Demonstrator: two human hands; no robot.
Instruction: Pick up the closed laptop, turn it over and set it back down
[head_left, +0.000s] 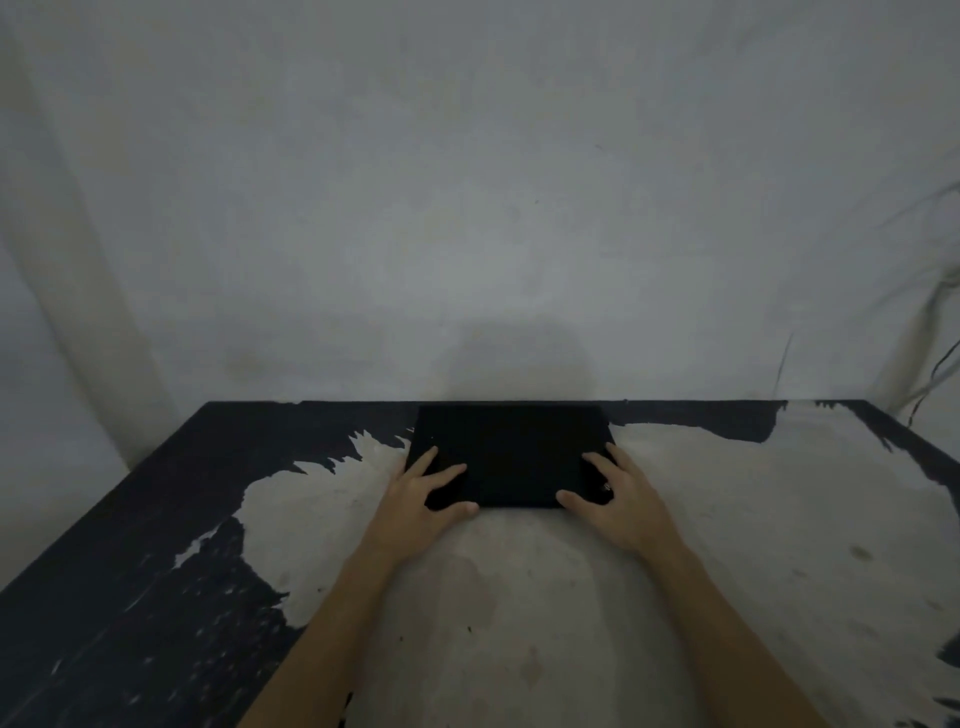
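A closed black laptop (511, 453) lies flat on the table, its far edge close to the wall. My left hand (418, 499) rests on its near left corner, fingers spread on the lid and thumb along the front edge. My right hand (618, 499) lies on the near right corner in the same way, fingers on top and thumb at the front edge. Whether the laptop is lifted off the table at all cannot be told; it looks flat.
The table (519, 597) is dark with a large worn pale patch; its left edge runs diagonally and its right corner sits at the far right. A grey wall (467, 208) stands directly behind. Cables (935, 364) hang at the far right.
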